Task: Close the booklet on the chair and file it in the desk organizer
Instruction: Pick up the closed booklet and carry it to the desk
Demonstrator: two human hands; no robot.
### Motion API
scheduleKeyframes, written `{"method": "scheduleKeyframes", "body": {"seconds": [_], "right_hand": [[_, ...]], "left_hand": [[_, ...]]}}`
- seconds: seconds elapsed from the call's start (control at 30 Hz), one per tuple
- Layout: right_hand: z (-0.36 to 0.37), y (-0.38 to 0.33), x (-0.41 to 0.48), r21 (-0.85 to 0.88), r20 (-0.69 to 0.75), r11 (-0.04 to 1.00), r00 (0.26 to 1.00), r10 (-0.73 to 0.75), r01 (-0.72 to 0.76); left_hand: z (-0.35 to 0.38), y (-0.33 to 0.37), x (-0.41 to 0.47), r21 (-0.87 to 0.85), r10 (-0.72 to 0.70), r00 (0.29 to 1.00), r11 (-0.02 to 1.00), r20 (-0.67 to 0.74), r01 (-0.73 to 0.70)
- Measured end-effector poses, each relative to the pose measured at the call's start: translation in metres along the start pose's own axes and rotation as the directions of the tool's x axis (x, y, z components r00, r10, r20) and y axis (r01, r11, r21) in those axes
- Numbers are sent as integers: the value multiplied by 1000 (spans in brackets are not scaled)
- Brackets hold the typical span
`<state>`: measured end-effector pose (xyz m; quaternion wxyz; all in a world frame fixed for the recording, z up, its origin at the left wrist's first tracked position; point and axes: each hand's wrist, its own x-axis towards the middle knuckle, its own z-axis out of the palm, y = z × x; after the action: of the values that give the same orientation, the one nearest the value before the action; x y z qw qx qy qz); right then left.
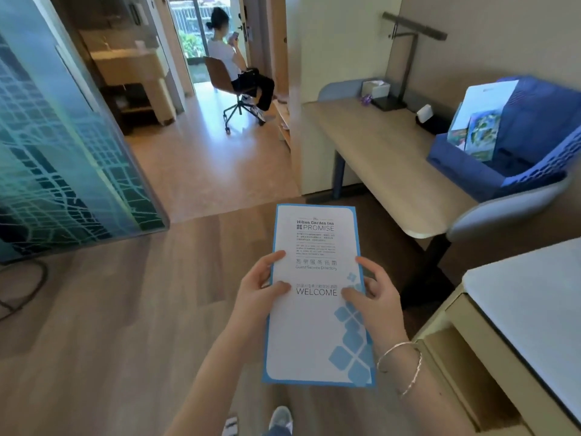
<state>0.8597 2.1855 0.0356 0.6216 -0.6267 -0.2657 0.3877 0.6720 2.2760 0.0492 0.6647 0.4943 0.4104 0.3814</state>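
I hold a closed white booklet point(316, 328) with a blue border and "WELCOME" printed on its cover, low in the middle of the head view, above the wood floor. My left hand point(261, 292) grips its left edge, thumb on the cover. My right hand point(374, 297), bracelets on the wrist, grips the right edge. The blue mesh desk organizer point(515, 152) stands on the light wood desk point(393, 162) at the right, with a white sheet and colourful leaflets upright in it. The organizer is well apart from the booklet, up and to the right.
A grey chair back point(503, 212) curves in front of the organizer. A desk lamp point(405, 58) and tissue box point(375, 88) stand at the desk's far end. A person sits on a rolling chair point(232, 86) in the doorway. Glass partition point(63, 136) at left; white-topped cabinet point(528, 309) at lower right.
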Motion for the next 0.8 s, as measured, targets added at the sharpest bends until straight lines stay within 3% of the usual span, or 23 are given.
{"method": "scheduleKeyframes", "body": {"seconds": [0.27, 0.5, 0.8], "right_hand": [[42, -43, 142, 95, -235, 995, 972, 7, 16], [19, -41, 265, 110, -436, 993, 900, 20, 31], [-22, -84, 418, 29, -563, 997, 826, -38, 66]], "left_hand": [[16, 65, 197, 92, -46, 967, 996, 250, 23], [80, 60, 341, 158, -112, 916, 986, 385, 54], [176, 88, 509, 208, -141, 855, 977, 499, 40]]}}
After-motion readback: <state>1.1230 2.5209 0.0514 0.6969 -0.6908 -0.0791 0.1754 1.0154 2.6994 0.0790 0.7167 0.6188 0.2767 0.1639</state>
